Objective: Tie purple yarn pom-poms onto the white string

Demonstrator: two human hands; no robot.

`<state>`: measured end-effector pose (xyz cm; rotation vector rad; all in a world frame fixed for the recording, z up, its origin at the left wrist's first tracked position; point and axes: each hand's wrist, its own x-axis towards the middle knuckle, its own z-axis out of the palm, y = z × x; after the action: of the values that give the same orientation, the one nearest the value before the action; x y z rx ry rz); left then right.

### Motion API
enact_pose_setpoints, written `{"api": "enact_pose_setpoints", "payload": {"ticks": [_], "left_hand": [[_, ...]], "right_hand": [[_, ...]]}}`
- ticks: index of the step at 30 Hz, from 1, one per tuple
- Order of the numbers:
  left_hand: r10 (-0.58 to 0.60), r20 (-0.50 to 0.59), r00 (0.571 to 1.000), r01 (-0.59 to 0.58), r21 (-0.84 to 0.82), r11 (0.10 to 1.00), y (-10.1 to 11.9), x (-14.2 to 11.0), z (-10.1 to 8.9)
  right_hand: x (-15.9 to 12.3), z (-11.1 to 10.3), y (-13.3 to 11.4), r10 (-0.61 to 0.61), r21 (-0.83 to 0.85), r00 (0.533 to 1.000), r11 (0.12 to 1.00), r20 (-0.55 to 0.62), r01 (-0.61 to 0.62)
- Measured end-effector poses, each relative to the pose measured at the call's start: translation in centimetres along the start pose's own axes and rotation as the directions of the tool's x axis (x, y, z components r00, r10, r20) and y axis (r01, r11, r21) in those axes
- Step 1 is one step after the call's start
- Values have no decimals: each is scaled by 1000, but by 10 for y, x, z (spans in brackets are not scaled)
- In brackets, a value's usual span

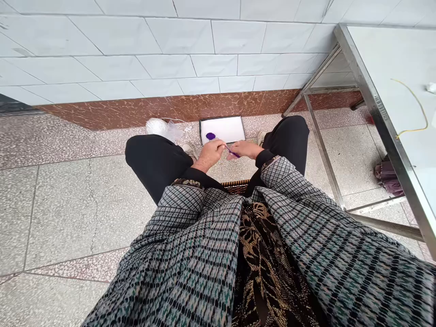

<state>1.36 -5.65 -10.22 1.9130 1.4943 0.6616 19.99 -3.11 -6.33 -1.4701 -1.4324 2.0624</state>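
Mid-frame, I see the left hand (211, 153) and right hand (247, 149) pinching a slender purple strand (235, 155), seemingly to steady it; above, a round purple tuft (210, 136) lies in a black-rimmed white tray (230, 129).

Indoors, sort of place uncertain, perhaps a workroom: white wall tiles (238, 37), speckled floor (64, 200), brown skirting (116, 111), metal-framed bench (384, 54).

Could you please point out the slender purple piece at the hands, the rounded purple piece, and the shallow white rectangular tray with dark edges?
Slender purple piece (235, 155): head view, near its lower end.
Rounded purple piece (210, 136): head view, its middle.
Shallow white rectangular tray with dark edges (227, 127): head view, bare inner surface.
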Motion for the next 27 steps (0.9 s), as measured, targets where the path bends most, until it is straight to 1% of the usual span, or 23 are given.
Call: {"api": "enact_pose_setpoints", "payload": {"ticks": [1, 2, 3, 4, 6, 7, 8, 10, 11, 12, 14, 15, 16, 17, 18, 20, 21, 22, 23, 24, 25, 26, 27], "left_hand": [[-48, -41, 998, 48, 5, 999, -1, 1, -1], [-99, -56, 994, 99, 6, 995, -2, 1, -1], [-141, -42, 989, 141, 6, 990, -3, 2, 0], [-162, 3, 987, 162, 3, 987, -2, 1, 2], [-119, 165, 979, 123, -14, 992, 1, -1, 6], [-59, 260, 964, 71, -35, 997, 4, -2, 8], [13, 349, 937, 11, -66, 998, 7, -4, 10], [125, 465, 876, -76, -123, 989, 11, -6, 12], [148, 480, 864, -96, -131, 987, 13, -7, 12], [151, 462, 874, -104, -124, 987, 13, -7, 12], [119, 337, 934, -94, -89, 992, 11, -6, 9], [96, 243, 965, -81, -72, 994, 8, -4, 6], [74, 150, 986, -66, -61, 996, 4, -3, 4], [49, 68, 996, -46, -52, 998, 0, -1, 2], [16, 3, 1000, -16, -41, 999, -4, 0, 0], [-76, -70, 995, 75, -21, 997, -11, 3, -1], [-118, -60, 991, 117, -15, 993, -13, 3, 0], [-139, -15, 990, 139, -14, 990, -13, 3, 2], [-134, 66, 989, 135, -17, 991, -12, 2, 4], [-102, 175, 979, 108, -27, 994, -10, 1, 6], [-34, 286, 958, 50, -50, 998, -7, -1, 9], [26, 398, 917, 4, -75, 997, -3, -2, 11], [76, 472, 878, -33, -99, 995, 1, -4, 13]], "right_hand": [[-2, 0, -1, -18, 134, 998, 991, 66, 9], [-4, 0, -3, -62, 260, 994, 965, 94, 35], [-6, 0, -5, -118, 361, 990, 929, 79, 82], [-7, -1, -6, -176, 433, 984, 890, 39, 142], [-8, -2, -9, -265, 526, 962, 810, -68, 260], [-7, -2, -10, -288, 543, 951, 784, -109, 300], [-5, -2, -9, -298, 531, 945, 783, -137, 324], [1, -2, -6, -294, 422, 938, 839, -182, 344], [4, -1, -4, -281, 316, 939, 888, -200, 333], [6, 0, -2, -259, 175, 941, 938, -217, 298], [9, 1, 2, -174, -93, 962, 983, -209, 157], [9, 1, 3, -114, -159, 977, 984, -182, 86], [7, 2, 4, -54, -154, 989, 988, -137, 32], [5, 2, 3, -7, -82, 997, 997, -72, 1], [2, 2, 2, 9, 35, 1000, 999, 1, -9], [-4, 1, -2, -60, 298, 992, 954, 108, 25], [-7, 0, -5, -122, 400, 986, 914, 115, 67], [-9, -1, -7, -185, 472, 978, 873, 96, 119], [-10, -2, -9, -234, 514, 971, 839, 46, 177], [-9, -3, -10, -265, 529, 964, 816, -15, 233], [-8, -4, -11, -278, 521, 958, 808, -75, 275], [-5, -4, -10, -267, 494, 957, 820, -116, 289], [-2, -4, -8, -256, 422, 956, 858, -144, 293]]}}
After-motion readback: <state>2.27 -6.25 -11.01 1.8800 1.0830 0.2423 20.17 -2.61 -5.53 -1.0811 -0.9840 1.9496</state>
